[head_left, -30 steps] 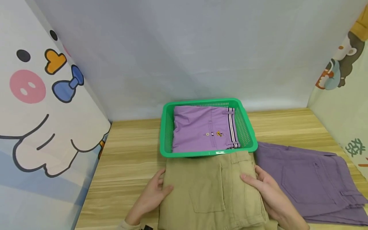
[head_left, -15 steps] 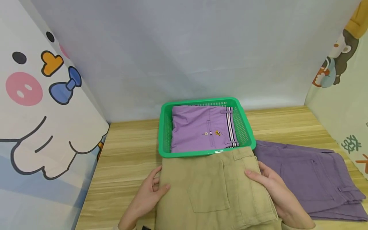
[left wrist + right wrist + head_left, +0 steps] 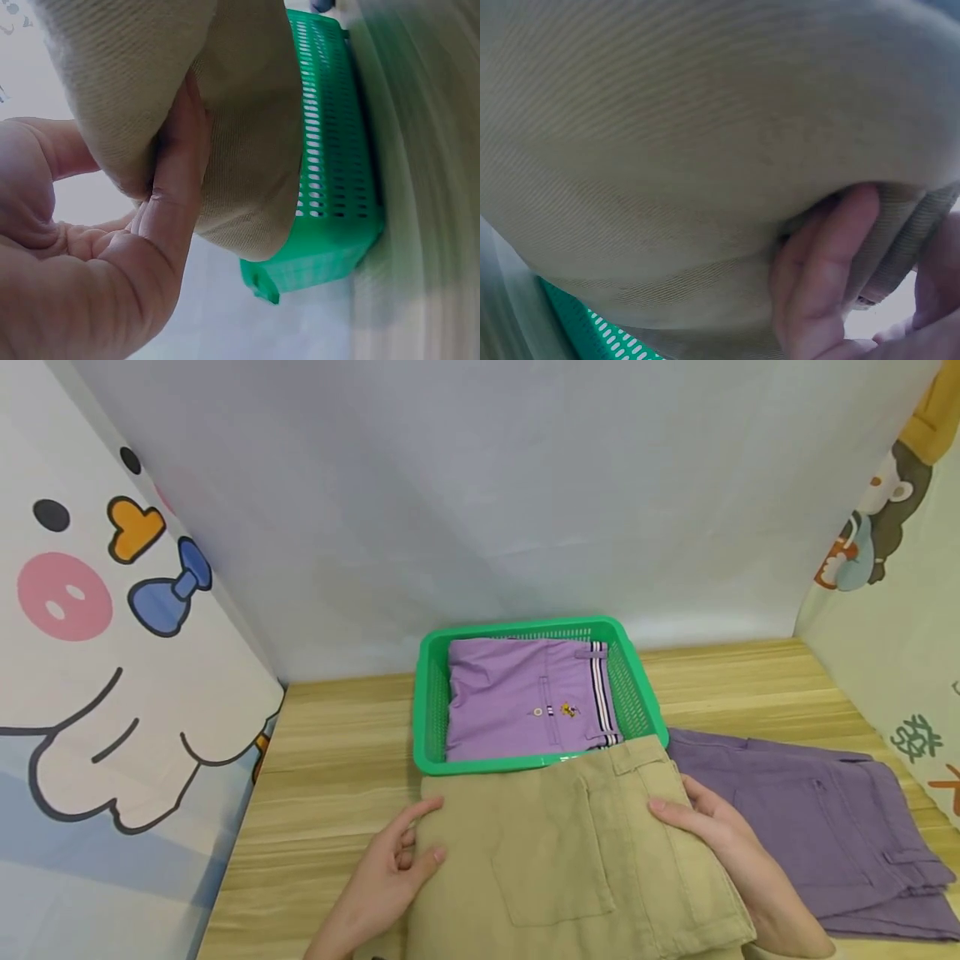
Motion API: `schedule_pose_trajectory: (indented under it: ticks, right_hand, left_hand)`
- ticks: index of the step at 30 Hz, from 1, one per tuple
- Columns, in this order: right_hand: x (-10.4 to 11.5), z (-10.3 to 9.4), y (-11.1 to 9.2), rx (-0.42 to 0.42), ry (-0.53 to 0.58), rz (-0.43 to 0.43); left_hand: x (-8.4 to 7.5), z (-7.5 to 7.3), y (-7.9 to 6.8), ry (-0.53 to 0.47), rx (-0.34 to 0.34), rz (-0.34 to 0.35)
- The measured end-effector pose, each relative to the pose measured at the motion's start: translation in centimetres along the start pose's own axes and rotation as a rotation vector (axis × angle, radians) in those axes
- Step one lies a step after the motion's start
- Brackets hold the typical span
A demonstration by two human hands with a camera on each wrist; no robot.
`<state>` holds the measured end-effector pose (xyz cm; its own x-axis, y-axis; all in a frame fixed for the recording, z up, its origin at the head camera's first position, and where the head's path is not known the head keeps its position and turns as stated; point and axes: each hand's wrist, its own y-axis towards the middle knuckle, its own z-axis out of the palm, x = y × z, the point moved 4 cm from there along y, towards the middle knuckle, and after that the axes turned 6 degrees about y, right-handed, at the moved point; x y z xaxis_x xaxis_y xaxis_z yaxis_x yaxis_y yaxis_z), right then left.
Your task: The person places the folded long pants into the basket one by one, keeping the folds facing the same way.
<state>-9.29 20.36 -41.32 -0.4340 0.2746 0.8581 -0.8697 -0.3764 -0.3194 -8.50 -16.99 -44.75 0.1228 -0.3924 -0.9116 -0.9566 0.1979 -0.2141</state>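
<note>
Khaki trousers (image 3: 570, 860), folded, are being held by both hands at the near side of the basket (image 3: 487, 767), with their far edge overlapping the near rim in the head view; whether the rim is being touched cannot be told. A back pocket (image 3: 555, 868) is being shown on the upper face, and the waistband is being turned toward the right.

The left side edge is being pinched by the left hand (image 3: 386, 864): the thumb is being laid on the upper face, the index finger is being stretched along the edge, and the other fingers are being curled. In the left wrist view, fingers are being tucked into a fold of the cloth.

The waistband side is being gripped by the right hand (image 3: 731, 839), with the thumb being pressed on top and the fingers being bent behind the edge. In the right wrist view, two fingers are being seen close together under a fold; the rest are being hidden.

Lilac trousers (image 3: 506, 693), folded, with a striped band at the waist, are being held inside the basket. Purple trousers (image 3: 817, 835), also folded, are being supported by the table (image 3: 330, 760) to the right, and are being partly covered by the right hand in the head view. The table is being backed by a pale cloth (image 3: 480, 502).
</note>
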Motion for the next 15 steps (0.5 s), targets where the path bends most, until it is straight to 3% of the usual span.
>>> schedule_pose_trajectory:
  ticks: [6, 15]
  right_hand:
    - [1.0, -0.5, -0.2, 0.022, -0.031, 0.009]
    - [1.6, -1.3, 0.0, 0.054, -0.027, -0.054]
  left_hand:
    - [-1.0, 0.1, -0.8, 0.000, 0.004, 0.099]
    - [-1.9, 0.0, -1.1, -0.058, -0.007, 0.088]
